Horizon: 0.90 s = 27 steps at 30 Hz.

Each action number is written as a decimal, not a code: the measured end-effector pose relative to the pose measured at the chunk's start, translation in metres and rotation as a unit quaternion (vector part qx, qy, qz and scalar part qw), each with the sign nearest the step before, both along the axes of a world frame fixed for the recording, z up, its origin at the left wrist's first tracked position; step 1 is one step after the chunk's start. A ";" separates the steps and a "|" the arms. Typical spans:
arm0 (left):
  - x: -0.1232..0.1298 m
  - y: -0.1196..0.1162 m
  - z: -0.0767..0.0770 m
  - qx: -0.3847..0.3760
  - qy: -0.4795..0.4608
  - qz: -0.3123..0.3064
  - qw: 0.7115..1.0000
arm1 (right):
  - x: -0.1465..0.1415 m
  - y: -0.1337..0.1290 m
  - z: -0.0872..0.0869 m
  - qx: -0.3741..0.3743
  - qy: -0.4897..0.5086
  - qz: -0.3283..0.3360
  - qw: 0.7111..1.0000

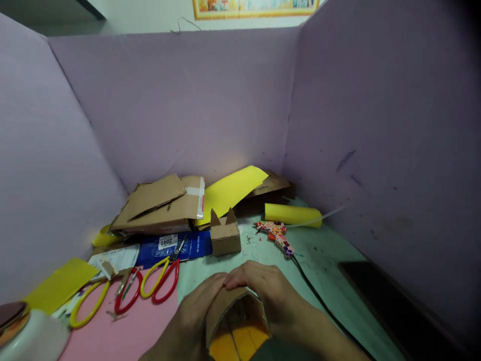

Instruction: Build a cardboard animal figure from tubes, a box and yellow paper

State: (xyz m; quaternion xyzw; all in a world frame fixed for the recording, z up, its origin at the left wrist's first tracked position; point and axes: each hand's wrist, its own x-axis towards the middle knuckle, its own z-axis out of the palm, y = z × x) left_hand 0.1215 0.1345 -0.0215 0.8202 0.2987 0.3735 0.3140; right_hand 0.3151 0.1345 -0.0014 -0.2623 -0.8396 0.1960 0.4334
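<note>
Centrally, low in the view, the cardboard shell (221, 308) sits between the left hand (191, 308) and the right hand (266, 288). Both form one grip clamped around it: the left lies along its left wall, the right along its right wall, and the fingers come together over the far part of its arched top. The shell's near mouth points back toward the wearer, clear of the grip, showing orange panels (250, 343) low inside, split by a dark line. Whether its underside touches the surface (319, 250) I cannot tell.

Just beyond the fingers stands a small box (226, 239) with two pointed ears, upright and apart from the grip. Right of the box lies a patterned glue gun (277, 235), its black cord (321, 303) passing outside the right forearm. A yellow roll (287, 214) lies behind the gun. To the left, scissors (165, 276) with one yellow and one red handle lie partly on a pink sheet (143, 331), well apart from the shell.
</note>
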 end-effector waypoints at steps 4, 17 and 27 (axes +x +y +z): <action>-0.004 -0.002 0.000 0.127 0.050 0.071 0.988 | 0.005 0.001 0.001 -0.060 0.011 0.033 0.998; -0.013 0.002 -0.016 0.415 0.120 0.157 0.888 | 0.005 0.004 -0.004 -0.299 0.144 -0.035 0.943; -0.039 0.015 0.013 -0.258 -0.097 0.283 0.919 | 0.015 0.009 -0.019 -0.026 0.081 0.041 0.996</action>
